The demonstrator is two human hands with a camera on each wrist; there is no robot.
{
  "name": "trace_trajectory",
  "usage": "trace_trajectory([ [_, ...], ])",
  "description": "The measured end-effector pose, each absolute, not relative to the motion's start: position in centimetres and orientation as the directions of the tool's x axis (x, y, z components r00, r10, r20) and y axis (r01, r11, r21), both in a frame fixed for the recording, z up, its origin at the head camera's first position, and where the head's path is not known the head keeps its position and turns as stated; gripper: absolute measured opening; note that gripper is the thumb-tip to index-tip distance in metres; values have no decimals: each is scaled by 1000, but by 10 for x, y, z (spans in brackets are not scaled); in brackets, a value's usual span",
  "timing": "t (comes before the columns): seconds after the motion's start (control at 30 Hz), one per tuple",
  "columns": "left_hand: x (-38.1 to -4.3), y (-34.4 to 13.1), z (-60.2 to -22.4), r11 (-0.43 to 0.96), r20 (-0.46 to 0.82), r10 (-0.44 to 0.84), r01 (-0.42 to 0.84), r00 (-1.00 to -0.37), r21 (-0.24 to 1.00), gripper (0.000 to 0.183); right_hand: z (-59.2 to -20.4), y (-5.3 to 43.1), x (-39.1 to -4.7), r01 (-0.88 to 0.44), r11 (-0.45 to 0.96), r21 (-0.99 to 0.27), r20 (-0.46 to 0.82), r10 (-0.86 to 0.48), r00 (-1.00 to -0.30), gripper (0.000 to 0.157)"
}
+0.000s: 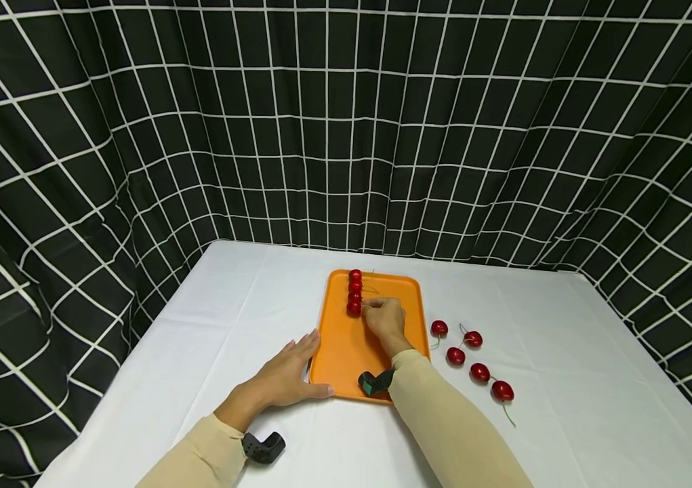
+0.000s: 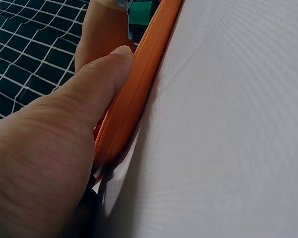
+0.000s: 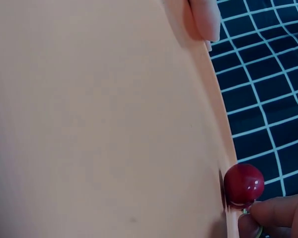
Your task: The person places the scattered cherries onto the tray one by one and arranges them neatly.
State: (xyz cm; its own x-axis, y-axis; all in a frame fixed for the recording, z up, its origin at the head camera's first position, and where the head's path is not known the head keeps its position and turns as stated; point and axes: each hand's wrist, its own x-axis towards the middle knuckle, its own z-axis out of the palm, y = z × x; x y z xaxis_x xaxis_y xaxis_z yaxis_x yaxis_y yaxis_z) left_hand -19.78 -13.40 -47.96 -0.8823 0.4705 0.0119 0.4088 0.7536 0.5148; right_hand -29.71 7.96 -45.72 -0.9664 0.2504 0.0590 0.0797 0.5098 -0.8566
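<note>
1. Head view: your right hand (image 1: 385, 322) pinches a stem by the cherry row (image 1: 354, 293) on the tray (image 1: 346, 359); a nudge could scatter it. Five cherries (image 1: 472, 339) lie on white cloth (image 1: 565, 379) before a grid curtain (image 1: 346, 135).
2. Left wrist: your left hand (image 2: 54, 148), fingers flat, braces the rim; slipping could shift it.
3. Right wrist: fingertips (image 3: 273, 215) pinch beside a cherry (image 3: 243, 183); it may roll.

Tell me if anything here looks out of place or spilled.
Nothing is spilled or damaged. Four cherries sit in a neat column on the tray; five more lie loose on the table beside it, off the tray.
</note>
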Motion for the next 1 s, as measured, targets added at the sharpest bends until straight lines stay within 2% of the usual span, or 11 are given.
trace_trajectory([
  [0.6, -198, -135, -481, 741, 19, 480, 417, -877, 527, 111, -460, 80, -298, 72, 550, -832, 74, 237, -969, 13],
  [1.0, -198, -134, -478, 749, 16, 476, 415, -879, 517, 110, -450, 90, -294, 53, 504, -862, 72, 225, -972, 20],
])
